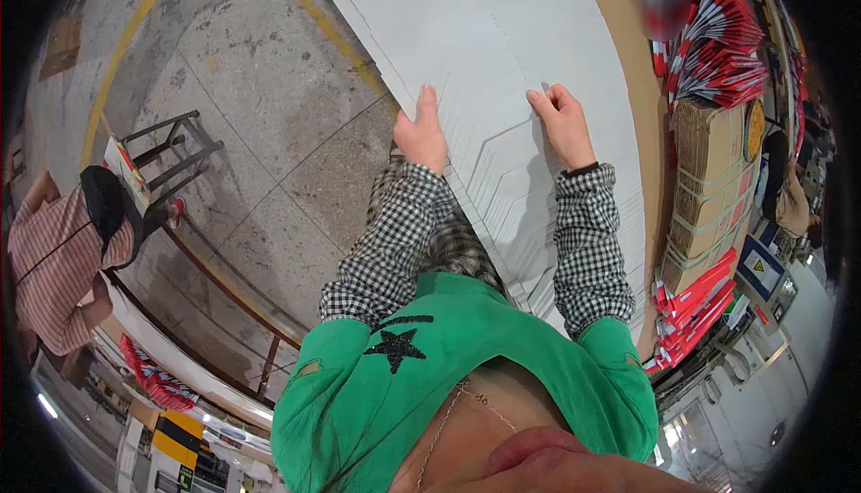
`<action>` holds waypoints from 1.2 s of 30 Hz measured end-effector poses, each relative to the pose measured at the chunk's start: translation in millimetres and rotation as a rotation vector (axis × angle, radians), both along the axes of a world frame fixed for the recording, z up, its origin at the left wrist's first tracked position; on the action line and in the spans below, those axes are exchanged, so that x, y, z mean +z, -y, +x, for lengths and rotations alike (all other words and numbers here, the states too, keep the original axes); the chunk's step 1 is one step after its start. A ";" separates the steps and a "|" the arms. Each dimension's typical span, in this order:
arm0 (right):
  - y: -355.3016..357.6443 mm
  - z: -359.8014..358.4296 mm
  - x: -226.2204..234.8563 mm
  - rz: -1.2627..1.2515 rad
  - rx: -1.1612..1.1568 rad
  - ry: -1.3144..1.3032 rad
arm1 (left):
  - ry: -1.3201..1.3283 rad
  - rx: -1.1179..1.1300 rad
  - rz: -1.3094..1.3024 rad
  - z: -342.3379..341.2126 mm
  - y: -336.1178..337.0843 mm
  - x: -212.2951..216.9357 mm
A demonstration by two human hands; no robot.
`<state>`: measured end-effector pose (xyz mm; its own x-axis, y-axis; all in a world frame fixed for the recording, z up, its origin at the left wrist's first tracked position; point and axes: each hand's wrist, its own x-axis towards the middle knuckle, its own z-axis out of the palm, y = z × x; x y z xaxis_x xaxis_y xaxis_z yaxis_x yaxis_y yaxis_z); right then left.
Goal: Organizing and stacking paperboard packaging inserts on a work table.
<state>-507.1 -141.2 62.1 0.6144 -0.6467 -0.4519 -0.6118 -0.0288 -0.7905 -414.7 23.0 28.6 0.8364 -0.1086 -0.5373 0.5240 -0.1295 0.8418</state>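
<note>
Pressing on a stack of white die-cut cardboard sheets (pixel 502 53), both hands work near the stack's lower half; the left hand (pixel 421 134) lies flat at the sheets' left edge, fingers straight and closed together toward 12 o'clock, gripping nothing I can see; the right hand (pixel 563 121) rests on the top sheet with fingers curled, knuckles up, and whether it pinches a sheet I cannot tell; the stack covers the brown tabletop (pixel 641 89), its long axis running from 6 toward 12 o'clock, leaning slightly to 11; my judgement is that the sheets are roughly squared but fanned along the near edges, so aligning remains; red-and-white folded cartons (pixel 717 53) sit at 2 o'clock; another person (pixel 63 260) stands at 9 o'clock on the concrete floor (pixel 260 89).
</note>
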 end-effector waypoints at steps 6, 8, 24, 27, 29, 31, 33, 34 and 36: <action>2.0 -4.5 -12.6 0.017 0.014 0.074 | 0.057 0.029 -0.059 -1.2 2.2 -7.1; 1.5 -4.5 -12.7 0.029 0.005 0.074 | 0.065 0.036 -0.085 -1.2 2.9 -7.3; -0.6 -10.0 9.0 -0.159 0.054 0.037 | -0.026 0.005 0.004 -0.2 -14.9 -27.1; 6.3 -41.1 2.7 -0.128 0.059 0.011 | -0.086 -0.062 0.011 -30.0 -26.1 -19.3; 2.6 -50.2 -0.9 -0.110 0.116 -0.031 | -0.065 -0.104 -0.073 -46.5 -27.0 -13.1; -2.5 -49.6 0.7 -0.042 0.079 0.011 | -0.157 -0.049 -0.144 -53.6 -27.0 -17.4; -3.7 -46.6 -1.3 -0.050 0.046 -0.045 | -0.165 -0.016 -0.148 -50.2 -24.6 -19.8; -5.3 -46.1 -1.6 -0.052 0.044 -0.042 | -0.199 0.001 -0.148 -46.6 -21.2 -7.2; -9.3 -44.4 -3.3 -0.101 -0.049 0.057 | -0.237 0.013 -0.149 -42.0 -18.9 -4.1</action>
